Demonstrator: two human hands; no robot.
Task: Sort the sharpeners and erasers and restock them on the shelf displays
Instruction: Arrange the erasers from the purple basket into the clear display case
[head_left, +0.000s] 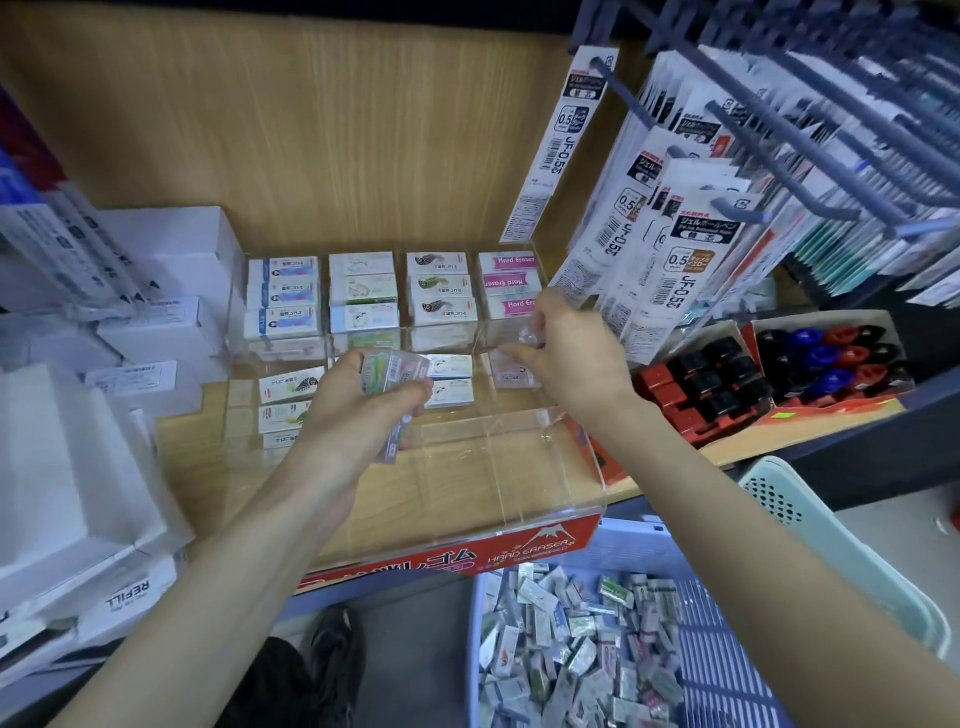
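Note:
A clear acrylic eraser display (498, 467) with a red "Hard Eraser" front stands on the wooden shelf, its back compartments holding rows of boxed erasers (363, 291). My left hand (358, 410) grips a small stack of wrapped erasers (389, 371) above the display's left-middle compartments. My right hand (571, 358) reaches over the right column near the pink erasers (511, 283), fingers pinched on a small clear-wrapped eraser (535, 332). A blue basket (727, 649) at the bottom right holds several loose wrapped erasers (571, 649).
White boxes (171, 291) stack at the left of the shelf. Refill packs (670, 249) hang on pegs at the upper right, close above my right hand. A red tray of black, blue and red sharpeners (810, 364) sits to the right. A pale green basket (810, 519) lies beside the blue one.

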